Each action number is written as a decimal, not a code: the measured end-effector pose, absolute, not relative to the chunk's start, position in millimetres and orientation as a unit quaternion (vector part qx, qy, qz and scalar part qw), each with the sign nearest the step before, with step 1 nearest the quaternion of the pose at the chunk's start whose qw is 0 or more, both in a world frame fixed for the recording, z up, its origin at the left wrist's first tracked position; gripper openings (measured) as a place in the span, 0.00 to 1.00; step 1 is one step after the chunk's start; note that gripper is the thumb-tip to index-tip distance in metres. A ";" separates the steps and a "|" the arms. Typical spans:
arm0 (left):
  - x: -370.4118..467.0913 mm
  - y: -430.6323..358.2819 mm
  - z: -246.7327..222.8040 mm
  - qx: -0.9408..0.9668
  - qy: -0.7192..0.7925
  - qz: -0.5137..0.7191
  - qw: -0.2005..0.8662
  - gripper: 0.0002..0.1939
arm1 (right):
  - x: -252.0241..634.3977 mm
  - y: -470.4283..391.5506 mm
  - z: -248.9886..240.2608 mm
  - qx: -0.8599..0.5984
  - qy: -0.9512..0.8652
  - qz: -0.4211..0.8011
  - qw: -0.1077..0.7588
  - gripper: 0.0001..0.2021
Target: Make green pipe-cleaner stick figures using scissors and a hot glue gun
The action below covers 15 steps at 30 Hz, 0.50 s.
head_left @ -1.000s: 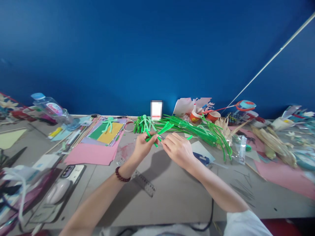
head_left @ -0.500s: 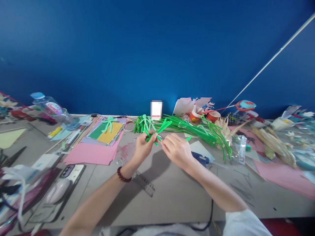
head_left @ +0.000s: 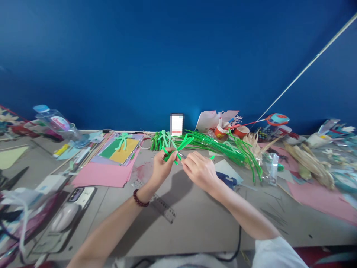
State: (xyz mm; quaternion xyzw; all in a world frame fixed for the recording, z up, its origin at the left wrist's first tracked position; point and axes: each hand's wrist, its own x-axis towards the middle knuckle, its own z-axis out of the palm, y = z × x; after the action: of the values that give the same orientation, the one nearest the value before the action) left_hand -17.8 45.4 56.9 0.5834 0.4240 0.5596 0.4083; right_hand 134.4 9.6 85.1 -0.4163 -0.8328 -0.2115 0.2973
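Observation:
In the middle of the head view, my left hand (head_left: pixel 163 162) pinches a bent green pipe cleaner piece (head_left: pixel 187 142), whose loops and ends stick out past the fingers. My right hand (head_left: pixel 199 167) is closed close beside it. A small silvery tool (head_left: pixel 181 155) shows between the two hands; the right fingers cover most of it. Behind the hands lies a long bundle of green pipe cleaners (head_left: pixel 220 146). Pale green pipe cleaner figures (head_left: pixel 165 140) stand just behind my left hand, and another such figure (head_left: pixel 122 140) rests on the coloured sheets.
Pink paper (head_left: pixel 103 175) lies to the left, near a phone (head_left: pixel 80 195) and a mouse (head_left: pixel 65 216). A clear ruler (head_left: pixel 164 210) lies below my hands. Right of my right hand sits a blue glue gun (head_left: pixel 227 180). A plastic bottle (head_left: pixel 57 121) leans at the back left.

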 end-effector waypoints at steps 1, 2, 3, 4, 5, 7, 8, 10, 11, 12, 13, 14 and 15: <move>-18.0 45.6 56.2 0.581 0.423 0.561 0.410 0.10 | 134.6 9.6 84.6 -0.416 -0.833 -0.211 0.298 0.13; -18.2 45.9 55.5 0.579 0.422 0.561 0.413 0.10 | 134.7 9.7 84.1 -0.415 -0.833 -0.210 0.298 0.13; -18.3 46.2 54.7 0.578 0.421 0.562 0.416 0.10 | 134.8 9.9 83.7 -0.415 -0.833 -0.209 0.300 0.13; -18.3 46.5 53.8 0.577 0.420 0.561 0.420 0.10 | 134.8 10.0 83.4 -0.414 -0.833 -0.209 0.301 0.13; -18.3 46.7 52.9 0.575 0.419 0.561 0.423 0.10 | 134.7 10.2 83.2 -0.413 -0.834 -0.208 0.302 0.13; -17.8 46.9 51.2 0.571 0.419 0.561 0.429 0.10 | 134.3 10.4 83.2 -0.410 -0.835 -0.207 0.302 0.13; -17.6 47.1 50.7 0.567 0.419 0.561 0.434 0.10 | 134.0 10.3 83.4 -0.410 -0.836 -0.207 0.300 0.14; -17.3 47.5 50.7 0.552 0.416 0.564 0.450 0.10 | 133.7 9.8 84.1 -0.410 -0.837 -0.206 0.298 0.14; -17.5 47.8 51.5 0.545 0.414 0.562 0.464 0.10 | 133.7 9.2 84.5 -0.413 -0.836 -0.205 0.297 0.14; -18.0 48.3 52.9 0.540 0.411 0.554 0.482 0.11 | 134.0 8.5 85.1 -0.418 -0.835 -0.201 0.296 0.14; -18.8 48.8 54.8 0.538 0.406 0.543 0.501 0.11 | 134.5 7.7 85.8 -0.425 -0.833 -0.196 0.295 0.13; -19.9 49.4 57.1 0.540 0.400 0.522 0.525 0.12 | 135.3 6.9 86.6 -0.432 -0.831 -0.190 0.295 0.13; -21.2 49.9 59.6 0.544 0.392 0.503 0.546 0.12 | 136.4 6.0 87.7 -0.439 -0.829 -0.184 0.295 0.12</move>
State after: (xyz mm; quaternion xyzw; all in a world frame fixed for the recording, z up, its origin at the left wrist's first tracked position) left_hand -21.2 49.9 59.6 0.5440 0.3920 0.5027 0.5456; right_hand 136.4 6.0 87.7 -0.4390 -0.8287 -0.1836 0.2945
